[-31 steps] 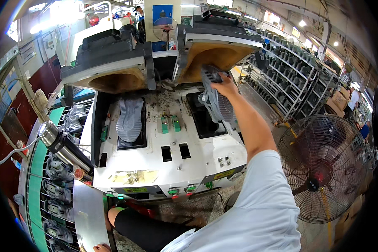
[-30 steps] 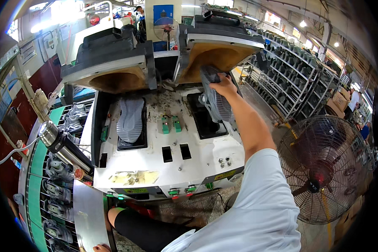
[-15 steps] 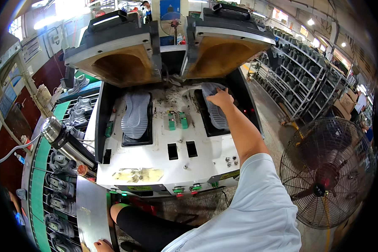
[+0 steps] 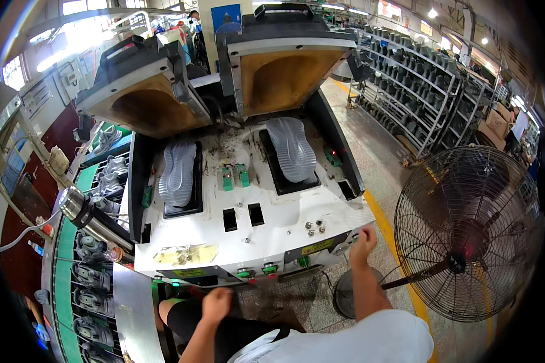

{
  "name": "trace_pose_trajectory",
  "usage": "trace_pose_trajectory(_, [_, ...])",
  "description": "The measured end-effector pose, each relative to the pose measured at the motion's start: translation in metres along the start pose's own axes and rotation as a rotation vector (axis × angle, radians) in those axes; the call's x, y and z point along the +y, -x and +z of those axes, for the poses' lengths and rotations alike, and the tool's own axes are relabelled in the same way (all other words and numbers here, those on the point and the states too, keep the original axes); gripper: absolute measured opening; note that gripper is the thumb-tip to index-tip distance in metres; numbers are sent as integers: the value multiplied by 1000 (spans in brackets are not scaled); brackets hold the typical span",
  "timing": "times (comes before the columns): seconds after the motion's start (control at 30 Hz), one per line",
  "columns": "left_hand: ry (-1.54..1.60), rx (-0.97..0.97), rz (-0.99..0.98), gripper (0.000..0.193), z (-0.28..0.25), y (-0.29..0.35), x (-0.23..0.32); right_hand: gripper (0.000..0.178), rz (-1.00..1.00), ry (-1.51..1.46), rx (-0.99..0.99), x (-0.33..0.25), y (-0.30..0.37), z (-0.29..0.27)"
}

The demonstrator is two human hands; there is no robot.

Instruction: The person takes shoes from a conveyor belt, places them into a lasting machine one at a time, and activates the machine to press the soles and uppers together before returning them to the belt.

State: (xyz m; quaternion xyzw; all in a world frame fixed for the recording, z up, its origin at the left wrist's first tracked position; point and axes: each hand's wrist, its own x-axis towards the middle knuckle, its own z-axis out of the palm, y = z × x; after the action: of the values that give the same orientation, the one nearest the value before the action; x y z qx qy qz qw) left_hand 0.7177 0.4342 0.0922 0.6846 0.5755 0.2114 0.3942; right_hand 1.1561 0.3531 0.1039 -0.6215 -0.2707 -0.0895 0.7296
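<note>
My right hand (image 4: 363,243) hangs in the air by the front right corner of a white press machine (image 4: 266,233), fingers curled closed, with nothing visible in them. Lower and to the left, before the machine's front panel, my left hand (image 4: 217,304) is also curled and slightly blurred; no object shows in it. Two translucent grey shoe soles lie tread up in the machine's black recesses: a left sole (image 4: 177,174) and a right sole (image 4: 291,149). Over them, two hinged lids stand raised, the left lid (image 4: 148,109) and the right lid (image 4: 290,75), with brown pads inside.
A steel flask (image 4: 94,215) stands at the machine's left, beside a green conveyor (image 4: 63,284) with several grey shoes. A large caged fan (image 4: 466,242) stands close on the right. Farther back is a rack (image 4: 406,85) of dark shoe forms. Green buttons (image 4: 269,267) line the front panel.
My right hand has let go of the right sole and come back toward the machine's front right corner. My left hand has risen from the lower edge. The view has shifted slightly.
</note>
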Motion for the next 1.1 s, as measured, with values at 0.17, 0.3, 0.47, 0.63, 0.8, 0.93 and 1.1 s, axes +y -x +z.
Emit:
trace_pose_trajectory(0.17, [75, -590, 338, 36, 92, -51, 61, 25, 1175, -465, 261, 16, 9, -23])
trace_pose_trajectory(0.3, [-17, -594, 218, 31, 79, -54, 72, 25, 1174, -541, 100, 21, 7, -25])
trace_pose_trajectory(0.47, [200, -157, 61, 26, 14, -18, -1, 13, 400, 13, -597, 18, 119, 11])
trace_pose_trajectory(0.63, [10, 847, -192, 24, -108, 71, -146, 15, -537, -176, -1126, -144, 173, 141])
trace_pose_trajectory(0.8, [-327, 1227, -752, 27, -181, 223, -255, 73, -429, -18, -845, -185, 160, 346])
trace_pose_trajectory(0.93, [-408, 1156, -949, 31, -169, 293, -266, 91, -174, 506, -837, -209, 121, 477])
trace_pose_trajectory(1.1, [-535, 1165, -959, 28, -165, 279, -285, 105, 235, 957, -979, -175, 83, 551])
